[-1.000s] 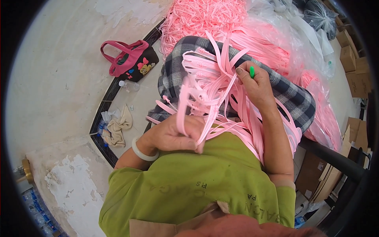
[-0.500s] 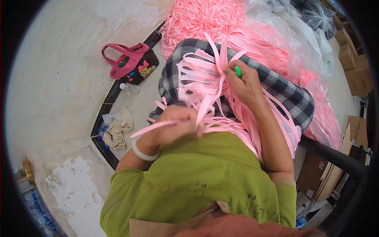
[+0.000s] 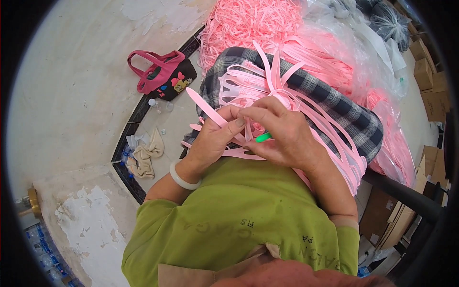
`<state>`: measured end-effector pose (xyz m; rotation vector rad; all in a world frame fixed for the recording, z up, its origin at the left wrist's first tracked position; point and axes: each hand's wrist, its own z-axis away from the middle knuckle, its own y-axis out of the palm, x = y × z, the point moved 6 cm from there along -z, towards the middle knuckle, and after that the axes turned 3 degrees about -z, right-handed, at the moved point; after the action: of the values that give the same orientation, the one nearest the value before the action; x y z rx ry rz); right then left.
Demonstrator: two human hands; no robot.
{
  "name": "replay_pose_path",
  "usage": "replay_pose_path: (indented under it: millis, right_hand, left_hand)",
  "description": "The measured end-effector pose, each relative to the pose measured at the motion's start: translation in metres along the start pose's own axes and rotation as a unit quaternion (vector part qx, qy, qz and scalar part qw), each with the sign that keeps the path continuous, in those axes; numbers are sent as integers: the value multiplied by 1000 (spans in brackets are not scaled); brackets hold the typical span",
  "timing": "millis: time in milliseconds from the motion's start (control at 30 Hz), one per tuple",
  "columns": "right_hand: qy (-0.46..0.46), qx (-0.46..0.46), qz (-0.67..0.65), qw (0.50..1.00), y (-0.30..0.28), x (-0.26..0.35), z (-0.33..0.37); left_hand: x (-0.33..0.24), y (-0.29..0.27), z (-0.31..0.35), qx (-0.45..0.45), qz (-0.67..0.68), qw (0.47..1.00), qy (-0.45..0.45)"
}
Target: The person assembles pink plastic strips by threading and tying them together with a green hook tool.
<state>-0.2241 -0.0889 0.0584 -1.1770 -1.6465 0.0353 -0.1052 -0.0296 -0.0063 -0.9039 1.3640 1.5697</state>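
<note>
Over my lap lies a bunch of flat, pink rubbery straps [image 3: 244,88], some with slots and moulded ends. My left hand [image 3: 213,138] is closed on one pink strap [image 3: 203,104], whose loose end points up and to the left past my fingers. My right hand [image 3: 289,136] meets it in front of my belly, its fingertips at the left thumb. A small green piece [image 3: 263,137] sticks out from under the right fingers; its kind is hidden by the hand. What the right fingertips pinch is partly covered.
Beyond my checked-cloth lap [image 3: 354,115] lies a heap of pink strips [image 3: 248,24], with clear plastic bags [image 3: 363,52] at right. A pink-and-black handbag [image 3: 165,79], a small bottle [image 3: 160,105] and a beige cloth [image 3: 148,155] lie at left. Cardboard boxes [image 3: 432,93] stand far right.
My right hand has come down and left from the straps' gathered part, bringing the green piece to my left hand. The left hand's strap has swung upward, and both hands now meet.
</note>
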Motion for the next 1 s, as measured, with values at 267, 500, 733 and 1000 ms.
replay_pose_path:
  millis: [267, 500, 733, 1000]
  right_hand:
    - [-6, -12, 36, 999, 6, -14, 6]
    - [6, -64, -68, 996, -3, -32, 5]
    - [207, -238, -65, 947, -63, -95, 3]
    - [65, -209, 163, 962, -43, -92, -19]
  left_hand:
    - [1, 12, 4, -9, 11, 996, -86]
    - [10, 14, 4, 79, -85, 991, -64]
    - [-12, 40, 12, 316, -249, 906, 132]
    - [-26, 67, 20, 398, -323, 840, 180]
